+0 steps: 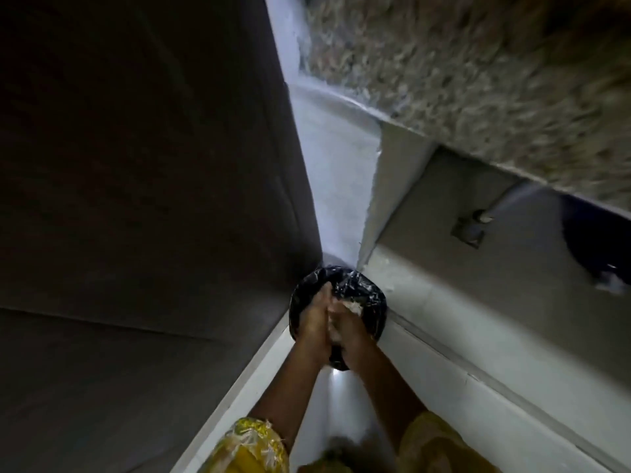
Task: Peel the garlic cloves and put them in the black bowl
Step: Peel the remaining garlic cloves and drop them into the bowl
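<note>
Dark panel (136, 199) fills my left, speckled stone counter (478, 80) the upper right. Between them sits a black-plastic-lined bin (370, 298). Over it, my left hand (312, 322) presses against my right hand (350, 331), which curls around pale garlic scraps (351, 306).

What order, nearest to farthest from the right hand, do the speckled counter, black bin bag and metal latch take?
1. black bin bag, just under the right hand
2. metal latch, on the right panel
3. speckled counter, top right
</note>
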